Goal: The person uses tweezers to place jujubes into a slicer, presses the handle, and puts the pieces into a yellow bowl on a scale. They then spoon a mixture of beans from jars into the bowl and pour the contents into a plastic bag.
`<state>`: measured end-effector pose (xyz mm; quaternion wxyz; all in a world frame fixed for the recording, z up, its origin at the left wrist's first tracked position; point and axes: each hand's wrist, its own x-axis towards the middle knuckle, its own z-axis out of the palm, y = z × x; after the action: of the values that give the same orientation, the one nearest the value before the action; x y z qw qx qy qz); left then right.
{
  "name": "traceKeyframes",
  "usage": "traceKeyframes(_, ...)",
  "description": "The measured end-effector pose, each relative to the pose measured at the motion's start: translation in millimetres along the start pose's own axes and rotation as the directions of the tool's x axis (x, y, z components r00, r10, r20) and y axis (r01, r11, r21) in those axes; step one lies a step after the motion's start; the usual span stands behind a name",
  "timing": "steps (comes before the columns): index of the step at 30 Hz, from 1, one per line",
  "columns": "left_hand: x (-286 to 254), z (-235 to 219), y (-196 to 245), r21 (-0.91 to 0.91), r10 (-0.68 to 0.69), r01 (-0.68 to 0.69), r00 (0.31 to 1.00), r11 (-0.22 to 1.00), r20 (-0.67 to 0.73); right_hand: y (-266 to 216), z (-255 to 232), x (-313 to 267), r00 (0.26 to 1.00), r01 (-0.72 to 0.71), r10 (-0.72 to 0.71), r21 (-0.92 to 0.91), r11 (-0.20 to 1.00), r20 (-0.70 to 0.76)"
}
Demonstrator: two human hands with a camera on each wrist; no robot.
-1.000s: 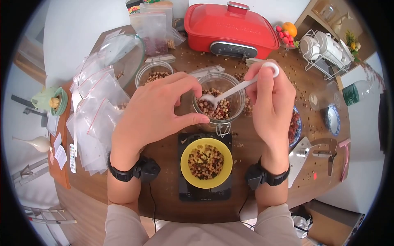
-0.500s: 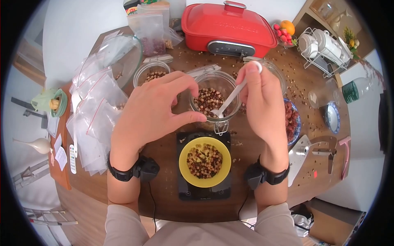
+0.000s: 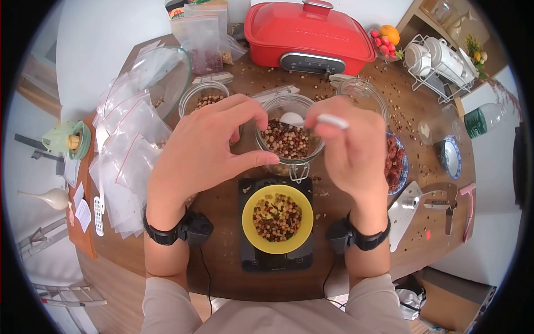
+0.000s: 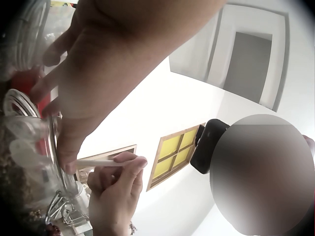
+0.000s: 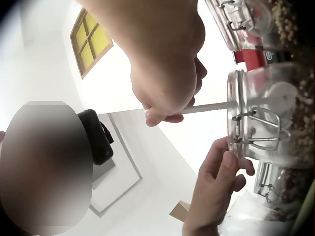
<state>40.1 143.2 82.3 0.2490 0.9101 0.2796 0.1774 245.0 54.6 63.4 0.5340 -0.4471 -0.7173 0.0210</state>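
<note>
My left hand (image 3: 208,147) grips the rim of an open glass jar (image 3: 321,142), its thumb at the near side and its fingers curled around the left. Mixed beige and dark-brown round grains (image 3: 286,139) lie in the jar. Above it on the right, my right hand (image 3: 356,153), slightly blurred, pinches the handle of a white spoon (image 5: 211,106). The spoon's bowl (image 3: 292,119) is inside the jar, at the far side of the grains. Nearer me, a yellow bowl (image 3: 278,249) of similar grains stands on a black kitchen scale (image 3: 276,263).
A second grain jar (image 3: 186,103) and plastic zip bags (image 3: 130,161) are on the left. Behind stands a red electric cooker (image 3: 306,36). An open glass jar (image 3: 378,100) and a blue-rimmed dish of dark red pieces (image 3: 395,161) sit right. Loose grains are scattered about.
My right hand has moved down and slightly left. The spoon's bowl has shifted from the jar's near side to its far side. My left hand stays at the rim.
</note>
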Motion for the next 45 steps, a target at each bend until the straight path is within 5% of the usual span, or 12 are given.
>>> traceKeyframes(5,0,-1,1,0.015,0.015,-0.015,1.0,1.0,-0.009,-11,5,3,0.937,-0.181,0.239,-0.23,0.956,0.256)
traceKeyframes(8,0,-1,1,0.013,0.008,-0.008,1.0,1.0,-0.004,-16,0,4,0.899,-0.38,0.402,-0.148,0.913,0.174)
traceKeyframes(17,1,-1,-1,-0.043,-0.002,0.003,1.0,0.999,0.01,-1,-6,3,0.749,-0.602,0.651,0.286,0.745,-0.119)
traceKeyframes(20,1,-1,-3,-0.046,0.008,-0.008,1.0,0.999,0.005,1,-6,4,0.759,-0.524,0.594,0.291,0.801,-0.267)
traceKeyframes(24,1,-1,-4,-0.046,0.013,-0.013,1.0,0.999,0.009,0,-8,4,0.791,-0.463,0.545,0.31,0.83,-0.279)
traceKeyframes(29,1,-1,-4,-0.039,0.02,-0.02,1.0,0.999,0.011,-5,-12,3,0.979,-0.191,0.194,0.047,0.98,-0.056)
traceKeyframes(32,1,-1,-4,-0.04,0.026,-0.026,1.0,0.999,0.006,-1,-5,2,0.992,-0.094,0.095,-0.019,0.995,0.082)
traceKeyframes(35,1,-1,-4,-0.043,0.03,-0.03,1.0,0.999,0.006,0,-2,2,0.94,-0.253,0.244,0.006,0.968,0.238)
traceKeyframes(38,1,-1,-5,-0.038,0.036,-0.036,0.999,0.999,0.004,-10,-5,4,0.89,-0.435,0.423,0.035,0.9,0.17)
traceKeyframes(45,1,-1,-4,-0.029,0.023,-0.022,1.0,0.999,0.005,-5,-5,3,0.816,-0.518,0.562,0.262,0.814,-0.134)
